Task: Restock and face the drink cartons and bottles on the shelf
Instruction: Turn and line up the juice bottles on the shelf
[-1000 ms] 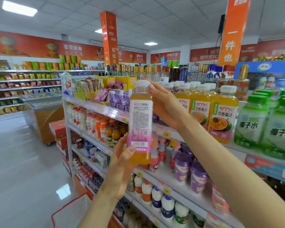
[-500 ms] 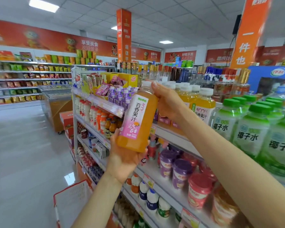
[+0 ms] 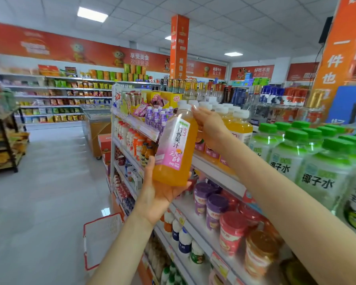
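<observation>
An orange juice bottle [image 3: 176, 147] with a white cap and a pink-and-white label is held tilted in front of the top shelf [image 3: 216, 171]. My left hand [image 3: 162, 190] cups its base from below, thumb on the label's left edge. My right hand [image 3: 209, 128] grips the bottle's neck and shoulder from the right. Behind my right hand stands a row of matching orange juice bottles [image 3: 237, 126] on the top shelf. To their right stand green-capped coconut water bottles [image 3: 292, 159].
The shelf below carries purple and red cups [image 3: 216, 208]; lower still stand small white bottles [image 3: 184, 241]. A red-rimmed shopping basket [image 3: 103, 237] sits on the floor by the shelf's foot. An open aisle of pale floor [image 3: 39, 192] lies to the left, with a chest freezer [image 3: 98, 130] beyond.
The bottle has turned from its barcode side to its front label and tilted with its cap to the right. My left hand slid under its base. The view shifted left.
</observation>
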`<state>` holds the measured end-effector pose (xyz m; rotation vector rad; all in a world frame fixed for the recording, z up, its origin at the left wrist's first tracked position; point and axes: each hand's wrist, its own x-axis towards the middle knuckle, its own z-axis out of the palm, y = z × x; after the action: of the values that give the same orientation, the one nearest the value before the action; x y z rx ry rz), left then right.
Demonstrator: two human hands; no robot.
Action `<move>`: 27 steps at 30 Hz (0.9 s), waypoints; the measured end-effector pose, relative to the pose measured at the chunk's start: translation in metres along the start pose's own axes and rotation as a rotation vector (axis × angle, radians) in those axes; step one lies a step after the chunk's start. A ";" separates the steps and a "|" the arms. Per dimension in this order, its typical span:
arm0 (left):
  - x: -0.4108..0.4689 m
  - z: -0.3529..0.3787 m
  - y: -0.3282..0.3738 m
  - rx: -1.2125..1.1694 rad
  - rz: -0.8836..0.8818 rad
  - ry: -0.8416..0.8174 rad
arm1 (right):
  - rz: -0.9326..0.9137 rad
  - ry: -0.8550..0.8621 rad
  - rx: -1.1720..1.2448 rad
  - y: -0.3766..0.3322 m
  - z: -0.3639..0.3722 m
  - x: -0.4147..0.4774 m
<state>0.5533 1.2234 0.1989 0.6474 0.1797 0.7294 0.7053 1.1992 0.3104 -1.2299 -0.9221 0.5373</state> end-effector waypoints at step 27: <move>-0.024 -0.010 0.012 1.070 0.806 0.313 | -0.017 -0.054 -0.323 -0.025 0.032 -0.023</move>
<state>0.5256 1.2188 0.1968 1.6717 0.6393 1.5290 0.6629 1.1918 0.3292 -1.5014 -1.0940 0.4200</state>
